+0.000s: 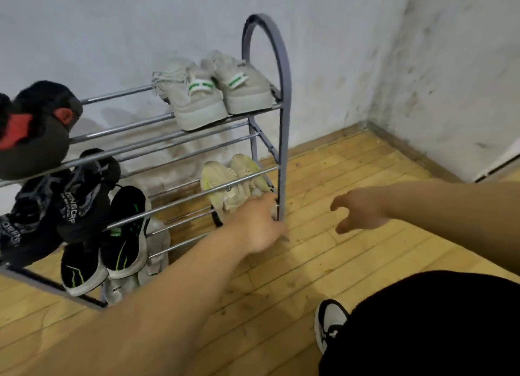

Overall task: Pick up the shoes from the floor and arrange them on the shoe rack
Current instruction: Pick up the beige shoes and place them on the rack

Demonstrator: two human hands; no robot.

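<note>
Standing against the far wall, the shoe rack held several pairs. Pale yellow sneakers sat at its low right end; judged light, soft-uppered, best taken at the stiffer heels. Left grip reached those heels; blur hid any hold. Right grip hovered slack, empty, right of the rack.

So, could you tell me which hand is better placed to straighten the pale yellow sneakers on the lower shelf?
Left: the left hand is at the pale yellow sneakers, while the right hand hovers over the floor outside the shoe rack.
</note>
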